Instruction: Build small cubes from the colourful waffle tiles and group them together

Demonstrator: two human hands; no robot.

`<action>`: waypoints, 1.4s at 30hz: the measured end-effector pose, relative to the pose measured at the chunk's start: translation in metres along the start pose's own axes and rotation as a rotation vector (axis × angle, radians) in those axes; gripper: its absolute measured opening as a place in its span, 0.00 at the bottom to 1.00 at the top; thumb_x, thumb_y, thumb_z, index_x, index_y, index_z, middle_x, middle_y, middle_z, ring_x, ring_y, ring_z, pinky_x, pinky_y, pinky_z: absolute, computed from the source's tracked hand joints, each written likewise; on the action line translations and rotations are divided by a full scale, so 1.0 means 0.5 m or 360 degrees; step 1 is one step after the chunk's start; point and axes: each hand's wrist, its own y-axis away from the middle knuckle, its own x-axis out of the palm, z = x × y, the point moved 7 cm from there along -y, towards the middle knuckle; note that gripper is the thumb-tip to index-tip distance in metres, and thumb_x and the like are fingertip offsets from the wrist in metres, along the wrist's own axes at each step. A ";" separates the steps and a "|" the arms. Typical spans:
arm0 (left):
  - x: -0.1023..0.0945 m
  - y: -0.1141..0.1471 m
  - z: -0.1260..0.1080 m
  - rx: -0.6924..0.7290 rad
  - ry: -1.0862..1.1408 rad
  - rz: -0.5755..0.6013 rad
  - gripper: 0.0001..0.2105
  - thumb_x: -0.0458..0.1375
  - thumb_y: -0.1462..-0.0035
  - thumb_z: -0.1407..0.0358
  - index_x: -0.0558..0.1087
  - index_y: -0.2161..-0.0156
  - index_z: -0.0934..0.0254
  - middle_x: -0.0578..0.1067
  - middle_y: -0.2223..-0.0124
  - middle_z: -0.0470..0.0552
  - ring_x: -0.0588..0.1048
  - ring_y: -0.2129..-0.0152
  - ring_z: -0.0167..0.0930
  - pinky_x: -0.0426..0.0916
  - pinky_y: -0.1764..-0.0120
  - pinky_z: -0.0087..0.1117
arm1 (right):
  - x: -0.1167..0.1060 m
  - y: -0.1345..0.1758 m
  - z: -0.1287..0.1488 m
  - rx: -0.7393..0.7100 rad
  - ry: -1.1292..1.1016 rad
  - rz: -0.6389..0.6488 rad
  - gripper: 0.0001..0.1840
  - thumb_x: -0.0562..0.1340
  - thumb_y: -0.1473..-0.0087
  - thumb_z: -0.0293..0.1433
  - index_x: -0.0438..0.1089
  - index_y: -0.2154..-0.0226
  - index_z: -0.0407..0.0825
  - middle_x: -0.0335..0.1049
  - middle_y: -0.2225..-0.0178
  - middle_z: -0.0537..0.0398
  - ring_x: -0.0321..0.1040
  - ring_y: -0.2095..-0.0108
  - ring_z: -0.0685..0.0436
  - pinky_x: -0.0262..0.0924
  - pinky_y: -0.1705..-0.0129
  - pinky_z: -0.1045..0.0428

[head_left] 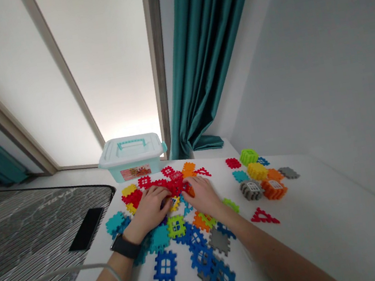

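Note:
My left hand [153, 207] lies over the pile, its fingers reaching onto red interlocking plastic tiles [158, 182] and its thumb apart. My right hand [202, 194] comes in from the other side, thumb and fingers spread around an orange tile [190, 191], partly hidden beneath it; no firm grip shows. A yellow window tile [175, 204] lies between the hands. Closer to me are a lime window tile [176, 226], a turquoise tile [159, 239], blue window tiles [203, 258] and a grey tile [220, 241].
A lidded plastic box [132, 157] stands at the table's far left. On the right sit assembled cubes, including a grey one [251, 190] and an orange one [274, 189], near a red triangle [264, 216]. A cable [97, 266] crosses my left forearm. A dark phone-like slab [86, 229] lies left.

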 end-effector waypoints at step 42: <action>0.023 -0.012 -0.010 -0.0438 0.1386 -0.0366 0.08 0.60 0.42 0.61 0.72 0.64 0.64 0.68 0.72 0.43 0.69 0.75 0.28 0.64 0.70 0.27 | -0.062 0.091 -0.071 0.0496 -0.1137 0.0001 0.18 0.61 0.43 0.36 0.74 0.52 0.49 0.77 0.53 0.50 0.74 0.56 0.40 0.67 0.50 0.45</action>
